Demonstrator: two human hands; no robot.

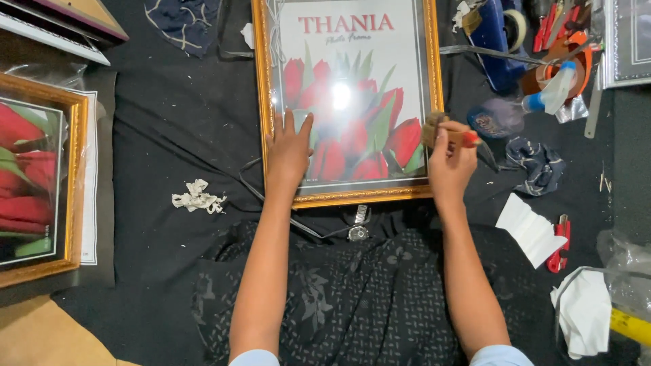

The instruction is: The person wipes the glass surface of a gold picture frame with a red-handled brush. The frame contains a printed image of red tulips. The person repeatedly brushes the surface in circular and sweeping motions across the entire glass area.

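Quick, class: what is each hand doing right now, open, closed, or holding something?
Left hand: open, flat on the gold picture frame, holding nothing.
Right hand: closed on a small brush with a red handle, at the frame's right edge.

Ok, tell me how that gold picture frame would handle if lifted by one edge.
The gold picture frame looks rigid, so it should lift flat without sagging. Its glossy front shows glare, probably glass: fragile and smooth. The left hand presses flat on it, which suggests it could slide on the black cloth.
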